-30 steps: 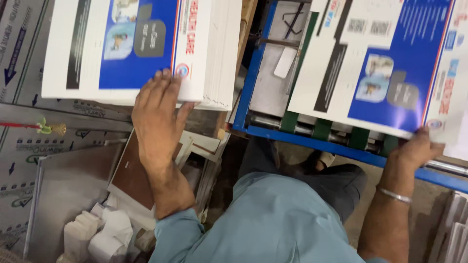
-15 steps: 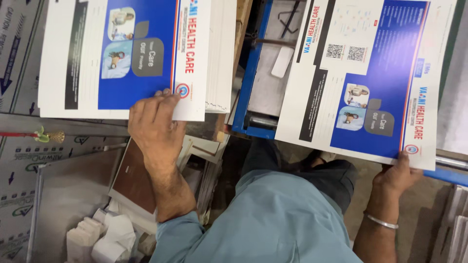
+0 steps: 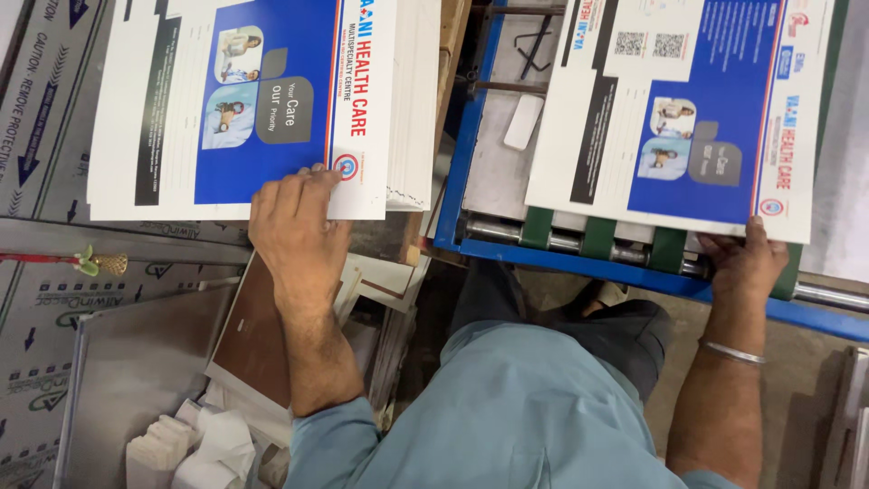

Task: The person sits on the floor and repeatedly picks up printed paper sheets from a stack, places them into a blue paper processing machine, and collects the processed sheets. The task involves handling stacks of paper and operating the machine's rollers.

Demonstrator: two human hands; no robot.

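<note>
In the head view, a printed blue and white sheet (image 3: 688,113) is gripped at its near right corner by the right hand (image 3: 744,263), the fingers closed on the edge. This sheet lies on the blue feeder frame (image 3: 579,258), over the green belts (image 3: 597,237). Its long axis is tilted slightly, the far end leaning right. Left of the frame, a stack of similar sheets (image 3: 244,109) is pressed by the left hand (image 3: 294,226), which lies flat and open on the near edge.
</note>
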